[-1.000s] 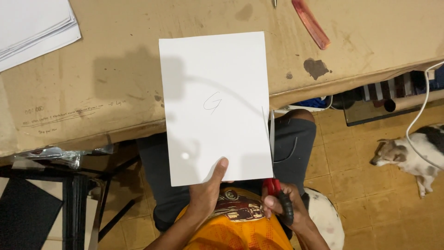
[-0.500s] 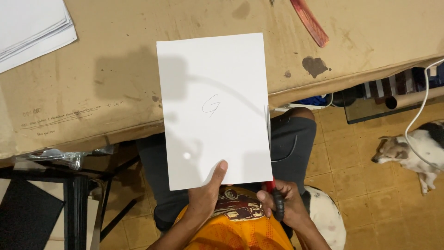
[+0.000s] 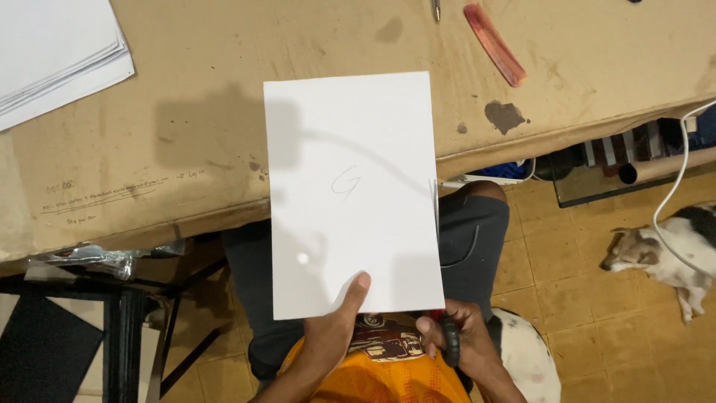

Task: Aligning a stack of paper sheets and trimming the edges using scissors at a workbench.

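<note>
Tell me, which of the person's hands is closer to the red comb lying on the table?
Right. The right hand sits below the sheet's lower right corner, gripping a dark handle, on the same side as the red comb. The left hand pinches the white sheet at its bottom edge, farther left.

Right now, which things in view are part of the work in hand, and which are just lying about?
In hand:
- white rectangular paper sheet, pinched at its bottom edge by the left hand
- black-and-red handled tool, in the right hand; its kind is unclear

Lying about:
- red plastic comb
- stack of white paper
- brown cardboard-covered table
- white-and-brown dog
</note>
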